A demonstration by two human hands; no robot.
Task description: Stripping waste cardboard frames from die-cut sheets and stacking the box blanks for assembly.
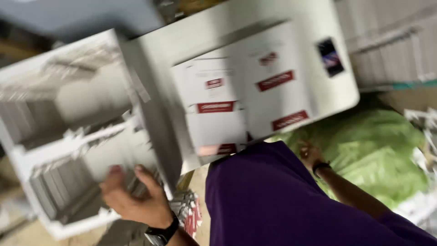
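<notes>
The picture is motion-blurred. At the lower left of the frame the left hand (136,198), with a dark watch (160,234) on its wrist, lies spread inside a large white compartmented box (68,136) that fills the left half of the frame; its fingers (148,177) are stretched apart and press on a grey stack of flat sheets (59,191) standing in the lower compartment, with no pinch on anything that can be made out. Other compartments above hold similar grey stacks. At the right of centre the right hand (310,154), with a dark band (321,166) at the wrist, is partly hidden behind a purple garment (273,200) covering the person's body; whether its fingers are spread or closed cannot be told. It sits at the near edge of a white table (327,95), just beside a green bag (378,150) at the lower right. On the table lie white cartons with red labels (241,95), overlapping one another, and a small dark phone (331,57) towards the upper right. Below the box, near the left wrist, a bundle of white and red packets (189,214) shows.
</notes>
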